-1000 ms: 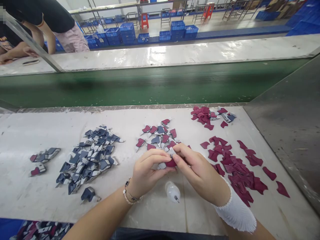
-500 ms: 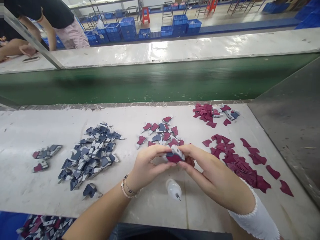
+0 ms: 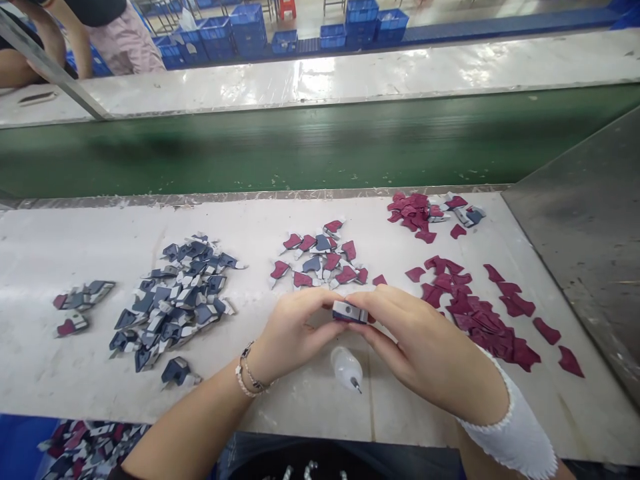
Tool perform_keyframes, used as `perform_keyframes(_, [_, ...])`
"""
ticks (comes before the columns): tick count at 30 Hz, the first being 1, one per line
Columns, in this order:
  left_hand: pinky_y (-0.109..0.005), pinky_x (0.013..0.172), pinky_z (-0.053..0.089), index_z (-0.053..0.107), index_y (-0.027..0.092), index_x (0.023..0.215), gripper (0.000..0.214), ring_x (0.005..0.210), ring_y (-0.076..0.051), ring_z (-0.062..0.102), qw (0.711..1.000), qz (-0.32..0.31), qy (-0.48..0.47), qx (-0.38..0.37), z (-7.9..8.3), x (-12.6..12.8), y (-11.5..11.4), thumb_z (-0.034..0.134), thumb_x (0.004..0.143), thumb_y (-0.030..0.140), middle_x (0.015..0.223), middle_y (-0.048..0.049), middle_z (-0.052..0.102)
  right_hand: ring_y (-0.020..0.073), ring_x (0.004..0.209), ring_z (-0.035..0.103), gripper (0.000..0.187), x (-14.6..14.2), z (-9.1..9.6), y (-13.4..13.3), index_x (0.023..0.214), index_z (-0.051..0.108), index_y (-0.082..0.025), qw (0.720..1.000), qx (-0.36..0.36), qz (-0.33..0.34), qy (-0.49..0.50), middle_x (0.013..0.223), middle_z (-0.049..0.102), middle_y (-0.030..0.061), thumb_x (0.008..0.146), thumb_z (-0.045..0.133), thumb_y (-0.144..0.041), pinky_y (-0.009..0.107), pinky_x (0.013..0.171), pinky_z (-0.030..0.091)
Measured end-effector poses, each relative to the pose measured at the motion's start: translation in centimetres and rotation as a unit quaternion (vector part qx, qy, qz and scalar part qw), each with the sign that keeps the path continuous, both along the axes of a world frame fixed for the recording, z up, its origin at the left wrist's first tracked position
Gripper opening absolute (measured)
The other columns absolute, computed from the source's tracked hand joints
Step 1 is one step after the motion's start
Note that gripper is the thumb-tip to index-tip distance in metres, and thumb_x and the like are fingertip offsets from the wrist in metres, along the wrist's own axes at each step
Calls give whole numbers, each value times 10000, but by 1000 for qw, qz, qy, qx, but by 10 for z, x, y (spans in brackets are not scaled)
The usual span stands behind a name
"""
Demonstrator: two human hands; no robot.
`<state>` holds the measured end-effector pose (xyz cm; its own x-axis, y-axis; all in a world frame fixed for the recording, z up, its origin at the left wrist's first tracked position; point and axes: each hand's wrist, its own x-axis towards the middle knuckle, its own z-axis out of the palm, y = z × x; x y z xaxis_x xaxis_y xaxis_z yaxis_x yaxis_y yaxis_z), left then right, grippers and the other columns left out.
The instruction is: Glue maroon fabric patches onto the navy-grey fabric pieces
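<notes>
Between my two hands is a small grey, navy and maroon plastic part (image 3: 350, 311), its grey side with a round hole facing me. My left hand (image 3: 295, 330) pinches its left end between thumb and fingers. On the other end, my right hand (image 3: 407, 333) closes the same way. Just below lies a small white squeeze bottle (image 3: 346, 368) with a thin metal tip. Beyond my fingers is a group of parts with maroon faces (image 3: 325, 257). Loose maroon pieces (image 3: 483, 327) are heaped to the right of my right hand.
A large pile of navy and grey parts (image 3: 175, 300) lies to the left. More maroon pieces (image 3: 410, 212) sit at the back right. A green conveyor belt (image 3: 300, 147) runs behind the table, and a metal panel (image 3: 590, 220) borders the right. Another person (image 3: 115, 33) is across the belt.
The part has been turned in my fingers: its maroon face was toward me, and now its grey side with the hole is. The camera view has tipped slightly downward.
</notes>
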<state>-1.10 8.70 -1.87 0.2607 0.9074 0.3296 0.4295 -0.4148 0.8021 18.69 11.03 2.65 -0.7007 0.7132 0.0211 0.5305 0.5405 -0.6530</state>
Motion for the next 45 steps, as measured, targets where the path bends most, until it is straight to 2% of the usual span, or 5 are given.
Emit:
perform_keyframes(18, [-234, 563, 460, 613, 161, 680, 209, 596, -117, 579, 977, 24, -96, -191, 1, 3, -1, 775, 759, 267, 625, 11, 631, 182, 682, 521, 142, -8, -7, 7, 827, 506, -214, 1000, -16, -10, -10, 754, 585, 18, 955, 453, -188, 305, 605, 391])
perform_keyframes(24, [-252, 672, 578, 734, 138, 847, 215, 673, -133, 676, 814, -104, -297, -489, -2, -5, 12, 714, 843, 353, 819, -78, 739, 146, 608, 507, 296, -3, -13, 20, 994, 529, -222, 953, -281, -74, 89, 693, 551, -29, 1014, 376, -475, 283, 568, 418])
perform_keyframes(32, [-156, 584, 547, 770, 146, 895, 214, 569, -75, 644, 700, -141, -410, -568, -4, -11, 15, 721, 852, 350, 820, -86, 751, 138, 717, 555, 262, 4, -7, 18, 1098, 624, -242, 945, -267, -21, 187, 855, 603, 6, 1017, 427, -393, 283, 643, 469])
perform_keyframes(40, [-183, 558, 544, 765, 137, 858, 212, 570, -100, 643, 700, -142, -403, -572, -7, -14, 15, 779, 793, 339, 738, -74, 730, 130, 664, 555, 144, 6, -12, 18, 1022, 655, -260, 964, -228, -26, 133, 875, 652, 1, 932, 599, -359, 268, 597, 478])
perform_keyframes(45, [-207, 643, 568, 745, 142, 900, 263, 673, -124, 708, 819, -78, -315, -473, 2, -14, 15, 696, 863, 397, 798, -74, 755, 182, 761, 667, 232, 0, -12, 20, 1116, 648, -273, 968, -210, -54, 126, 892, 708, 27, 944, 564, -405, 321, 677, 567])
